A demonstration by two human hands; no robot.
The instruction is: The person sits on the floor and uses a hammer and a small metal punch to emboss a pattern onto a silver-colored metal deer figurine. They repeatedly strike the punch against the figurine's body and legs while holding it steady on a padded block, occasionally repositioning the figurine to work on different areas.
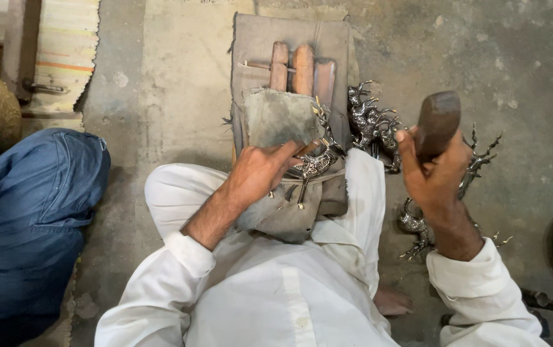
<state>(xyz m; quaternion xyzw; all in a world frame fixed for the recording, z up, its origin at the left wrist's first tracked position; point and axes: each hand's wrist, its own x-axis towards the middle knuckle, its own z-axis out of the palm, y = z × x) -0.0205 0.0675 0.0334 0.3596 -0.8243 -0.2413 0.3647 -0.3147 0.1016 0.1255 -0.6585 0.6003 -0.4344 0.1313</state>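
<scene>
Gleaming silvery deer figurine (pixel 314 164) (antlered) — pinned

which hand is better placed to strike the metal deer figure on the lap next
Probably the right hand: it is raised with the dark wooden mallet in its grip, head up. The left hand is occupied, pressing the small silvery metal deer figure against the grey padded rest.

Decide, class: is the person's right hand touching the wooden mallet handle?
Touching. The head view shows the right hand with its fingers wrapped around the wooden mallet handle, no gap visible.
</scene>
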